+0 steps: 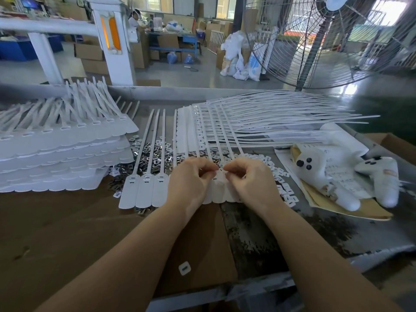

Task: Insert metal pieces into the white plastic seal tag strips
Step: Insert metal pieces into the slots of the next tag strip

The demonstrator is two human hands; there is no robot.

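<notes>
Two bare hands, left hand [191, 176] and right hand [247, 176], fingertips pinched together over one joined white plastic seal tag strip [146, 188], long tails pointing away. Three tag heads uncovered leftward. Small square metal pieces [155, 154] heaped just beyond, uncountable, nearer left.

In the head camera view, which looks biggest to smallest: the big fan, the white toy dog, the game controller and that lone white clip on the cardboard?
1. Fan, though partly cropped.
2. White toy dog.
3. Game controller.
4. Lone white clip, smallest though nearest.
</notes>
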